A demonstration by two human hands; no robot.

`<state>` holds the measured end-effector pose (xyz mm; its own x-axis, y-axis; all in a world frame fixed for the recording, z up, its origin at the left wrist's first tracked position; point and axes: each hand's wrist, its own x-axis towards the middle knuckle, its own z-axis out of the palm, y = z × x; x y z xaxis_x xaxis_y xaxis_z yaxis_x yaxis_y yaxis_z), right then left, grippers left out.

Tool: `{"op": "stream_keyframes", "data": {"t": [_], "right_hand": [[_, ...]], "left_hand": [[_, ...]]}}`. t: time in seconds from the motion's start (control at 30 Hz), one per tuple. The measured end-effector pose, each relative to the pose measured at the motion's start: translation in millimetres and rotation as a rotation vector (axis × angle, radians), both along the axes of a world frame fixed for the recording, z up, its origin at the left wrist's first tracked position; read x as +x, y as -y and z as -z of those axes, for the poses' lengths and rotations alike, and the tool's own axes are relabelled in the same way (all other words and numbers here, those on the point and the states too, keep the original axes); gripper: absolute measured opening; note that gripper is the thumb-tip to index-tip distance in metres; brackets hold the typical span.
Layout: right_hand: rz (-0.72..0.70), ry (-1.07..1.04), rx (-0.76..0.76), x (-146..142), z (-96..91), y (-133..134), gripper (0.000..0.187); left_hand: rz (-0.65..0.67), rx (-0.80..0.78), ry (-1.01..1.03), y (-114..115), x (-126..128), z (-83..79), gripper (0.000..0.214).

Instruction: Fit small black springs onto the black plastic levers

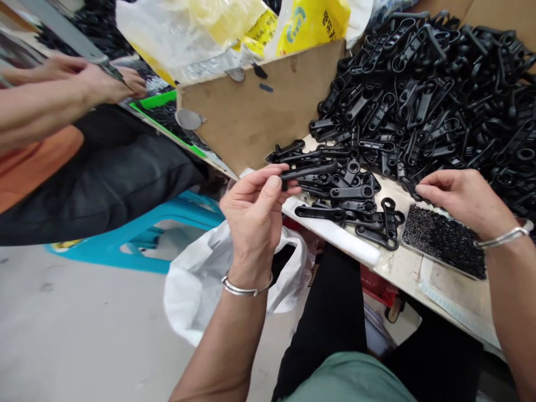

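My left hand is closed around one end of a long black plastic lever-shaped part. The part points right, above a small group of similar parts on the table. My right hand is in a pinch at the near edge of the big pile of black plastic parts. Its thumb and fingertips grip the rounded end of another black plastic part. Just below that hand lies a shallow clear tray full of tiny black pieces, partly hidden by my wrist.
A cardboard sheet stands left of the pile, with yellow and white plastic bags behind it. Below my left hand hangs a white bag. At left, a co-worker's hands work over a green-edged tray; a blue stool stands beneath.
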<state>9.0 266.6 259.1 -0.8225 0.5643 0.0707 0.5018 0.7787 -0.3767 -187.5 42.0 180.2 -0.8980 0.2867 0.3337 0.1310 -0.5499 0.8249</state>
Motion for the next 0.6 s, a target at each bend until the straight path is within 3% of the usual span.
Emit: {"op": "stream_keyframes", "data": {"t": [0.13,0.2,0.3,0.43,0.5,0.6], "right_hand": [[-0.166,-0.203,0.031,2.9,9.3,58.0,0.011],[-0.253,-0.181,0.15,-1.8,25.6,84.1,0.011],[-0.276,-0.064,0.297,-8.4,45.1,103.5,0.012],[-0.272,-0.093,0.181,-14.3,40.7,88.6,0.009],[-0.193,-0.123,0.125,-22.0,31.3,65.9,0.012],[-0.027,-0.042,0.172,-39.3,25.4,20.4,0.017]], "left_hand": [[-0.001,0.035,0.031,-2.1,-0.3,-0.2,0.026],[-0.002,0.037,0.033,-4.1,2.1,1.2,0.026],[0.004,0.018,0.042,-6.0,7.1,2.4,0.025],[0.021,0.018,0.08,-6.9,10.3,1.5,0.023],[0.034,0.038,0.105,-8.9,8.9,1.7,0.023],[0.03,0.061,0.135,-13.4,6.9,2.7,0.024]]}}
